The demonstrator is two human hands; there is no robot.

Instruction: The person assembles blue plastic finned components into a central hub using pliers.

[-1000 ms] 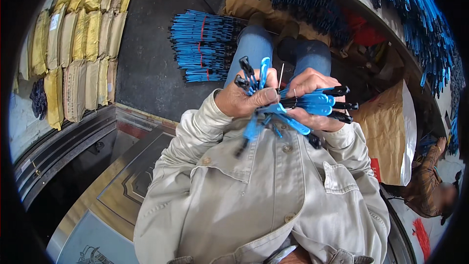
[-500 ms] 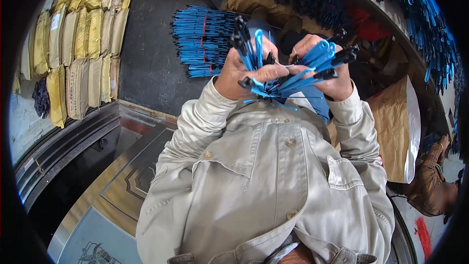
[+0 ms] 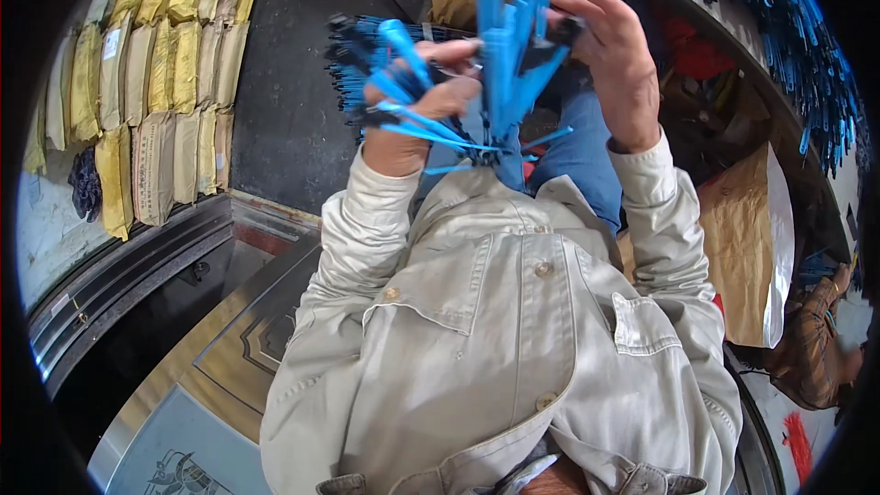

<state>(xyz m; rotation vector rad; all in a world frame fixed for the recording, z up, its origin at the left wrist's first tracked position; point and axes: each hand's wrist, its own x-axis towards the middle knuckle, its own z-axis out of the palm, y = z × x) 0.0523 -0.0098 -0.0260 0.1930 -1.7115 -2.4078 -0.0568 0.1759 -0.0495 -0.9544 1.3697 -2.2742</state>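
My left hand [image 3: 422,96] is closed around a fanned bundle of blue plastic strips [image 3: 495,46] with black ends. Some strips splay left past its fingers, others stand upright between my hands, and they gather at a narrow point in front of my jacket. To the right, my right hand [image 3: 616,60] has its fingers stretched apart beside the bundle. Whether its fingertips touch the strips is unclear, as the bundle's far ends are blurred. Partly hidden behind my left hand, a stack of similar blue strips [image 3: 346,82] lies on the dark surface.
Yellow and tan paper packages [image 3: 151,64] are stacked at the left. More blue strips [image 3: 779,46] hang over the shelf edge at the far right. A brown paper sheet [image 3: 738,238] stands right of my sleeve. Another person's plaid sleeve [image 3: 811,357] shows at lower right.
My hands have parted from their close pinch. The right hand has opened and lifted away; the left has shifted left, and the bundle now stands more upright between them.
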